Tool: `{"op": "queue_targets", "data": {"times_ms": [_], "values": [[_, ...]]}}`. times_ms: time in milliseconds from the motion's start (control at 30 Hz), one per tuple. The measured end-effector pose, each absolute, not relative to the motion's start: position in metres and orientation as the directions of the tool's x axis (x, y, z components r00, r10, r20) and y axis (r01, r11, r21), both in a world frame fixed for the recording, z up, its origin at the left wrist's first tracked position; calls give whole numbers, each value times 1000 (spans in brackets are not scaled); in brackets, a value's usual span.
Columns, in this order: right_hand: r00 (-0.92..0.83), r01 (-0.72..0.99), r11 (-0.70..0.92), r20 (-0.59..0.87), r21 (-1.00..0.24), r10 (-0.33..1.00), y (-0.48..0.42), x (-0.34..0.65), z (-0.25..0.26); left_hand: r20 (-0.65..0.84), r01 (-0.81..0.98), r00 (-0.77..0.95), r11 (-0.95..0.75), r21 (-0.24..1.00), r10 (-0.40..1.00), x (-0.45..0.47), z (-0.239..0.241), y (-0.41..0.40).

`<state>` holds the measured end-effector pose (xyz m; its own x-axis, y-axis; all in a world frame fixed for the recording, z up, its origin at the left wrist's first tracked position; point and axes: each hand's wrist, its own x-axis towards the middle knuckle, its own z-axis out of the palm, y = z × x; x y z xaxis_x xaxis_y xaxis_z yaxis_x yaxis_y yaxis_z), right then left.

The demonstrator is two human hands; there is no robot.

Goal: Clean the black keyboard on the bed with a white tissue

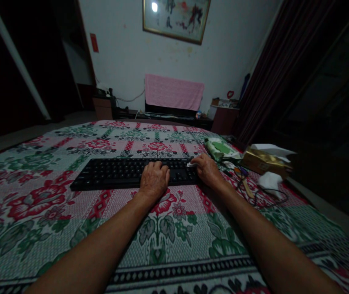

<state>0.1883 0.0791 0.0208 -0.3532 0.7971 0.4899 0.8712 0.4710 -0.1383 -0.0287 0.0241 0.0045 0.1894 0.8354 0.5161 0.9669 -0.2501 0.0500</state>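
Left hand [155,179] lies unclenched on the keyboard [113,172], likely light, stiff, best gripped by its ends; right hand [207,168] pinches apparent tissue [190,164].

- Left hand [154,179]: one
- Right hand [206,169]: one
- Black keyboard [110,172]: one
- White wad [192,164], in the right hand: one
- Larger crumpled wad [271,181], by the box: one
- Gold box [258,162]: one
- Green-and-white packet [221,148]: one
- Patterned cloth [85,228]: one
- Pink towel [174,92]: one
- Framed picture [177,18]: one
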Motion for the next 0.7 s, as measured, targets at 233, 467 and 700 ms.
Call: {"op": "queue_targets", "data": {"times_ms": [233,467,700], "values": [[-444,794,586,503,-164,742,84,179,16,516,967,184,-248,57,837,-28,6,23],[-370,877,467,460,-114,807,88,194,14,516,967,197,-253,41,834,-28,6,23],[-343,827,522,550,-207,761,88,188,16,530,968,193,-249,36,826,-28,6,23]]}}
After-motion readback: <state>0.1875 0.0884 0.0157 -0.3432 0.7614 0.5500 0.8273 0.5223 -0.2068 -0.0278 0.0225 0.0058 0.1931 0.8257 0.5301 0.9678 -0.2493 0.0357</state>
